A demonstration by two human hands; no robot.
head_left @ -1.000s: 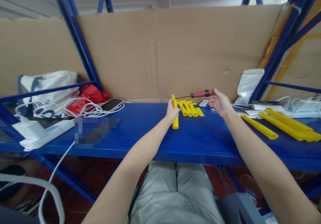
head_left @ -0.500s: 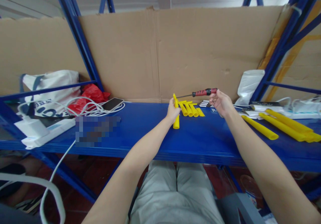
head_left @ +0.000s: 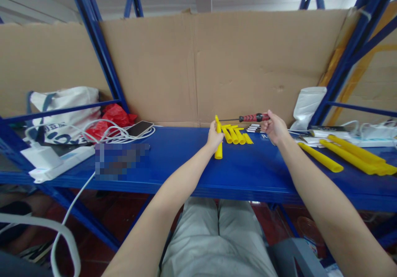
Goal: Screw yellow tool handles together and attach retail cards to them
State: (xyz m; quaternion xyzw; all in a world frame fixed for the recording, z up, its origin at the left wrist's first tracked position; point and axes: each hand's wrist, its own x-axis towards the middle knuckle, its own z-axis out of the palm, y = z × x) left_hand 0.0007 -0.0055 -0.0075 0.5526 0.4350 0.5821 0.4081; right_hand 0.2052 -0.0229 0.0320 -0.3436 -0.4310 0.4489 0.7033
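1. In the head view, the yellow tube (head_left: 218,151) is gripped around its middle by the left hand (head_left: 214,137), thumb across it and fingers wrapped behind; it is stood roughly on end above the blue tabletop (head_left: 186,163), probably so that it is steadied against sideways push.

2. The rear end of the red-and-black screwdriver (head_left: 253,117) is pinched between thumb and fingers of the right hand (head_left: 275,127). The tool is held nearly level, its shaft pointed left at the tube's upper part; whether the tip is inside or only against it cannot be told. Such a light end grip is likely chosen for easy turning.

3. Just right of the held tube, short yellow pieces (head_left: 235,137) are laid side by side, seemingly for quick reach. Small silvery parts (head_left: 264,136) are set near the right hand, by dark-tipped white sticks (head_left: 254,128).

4. Farther right, longer yellow tubes (head_left: 353,157) are piled beside a single yellow tube (head_left: 322,158), apparently out of the working space.

5. Movement is bounded on the far side by the cardboard panel (head_left: 149,62) and on the near side by the table edge. Room is offered left of the left forearm, as far as the phone (head_left: 141,129) and white cable (head_left: 111,130), and between the forearms.
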